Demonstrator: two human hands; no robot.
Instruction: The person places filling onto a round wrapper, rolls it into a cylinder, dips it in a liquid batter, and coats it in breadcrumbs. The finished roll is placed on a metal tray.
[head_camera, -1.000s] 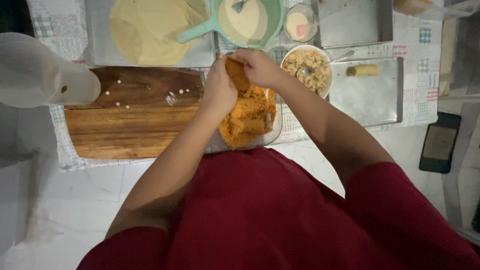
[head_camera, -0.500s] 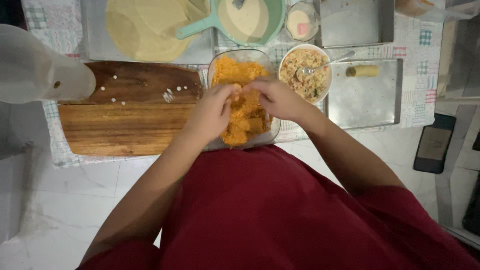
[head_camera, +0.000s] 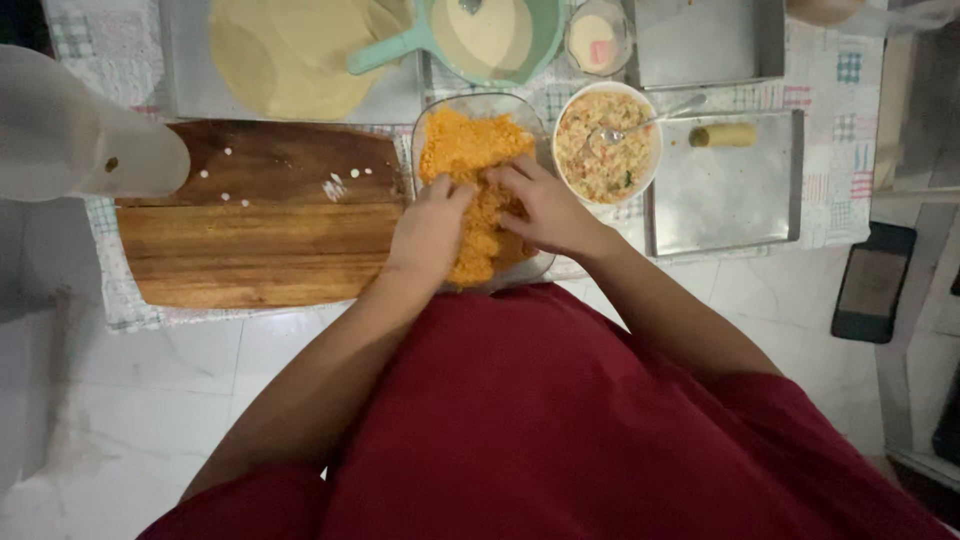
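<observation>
Hands are working together inside the glass dish (head_camera: 430, 130) of orange crumbs (head_camera: 470, 150), which is sitting on the worktop just right of the wooden board (head_camera: 250, 230) and near-left of the white bowl of filling (head_camera: 605, 150). Judged step: coating or pressing a piece in the crumbs. The piece itself is hidden under the fingers, so what is being coated cannot be confirmed.

Left hand (head_camera: 428, 232) is lying palm down on the near half of the crumbs, fingers close together and curled, pressing into the heap. Right hand (head_camera: 545, 210) is coming in from the right, fingers bent and pointing left, tips buried in the crumbs just beside the left hand's. Whether either hand is pinching something is not visible. Both forearms are angling inward from the red-sleeved body, elbows wide, wrists low over the dish's near rim.

One finished roll (head_camera: 722, 134) is lying on the metal tray (head_camera: 730, 200) to the right. The green pan of batter (head_camera: 490, 35) and a flat round wrapper (head_camera: 290, 50) are sitting on the far side.

Judged next need: an even press and turn so the crumbs cover all sides, then a gentle lift that is not shedding the coating.
</observation>
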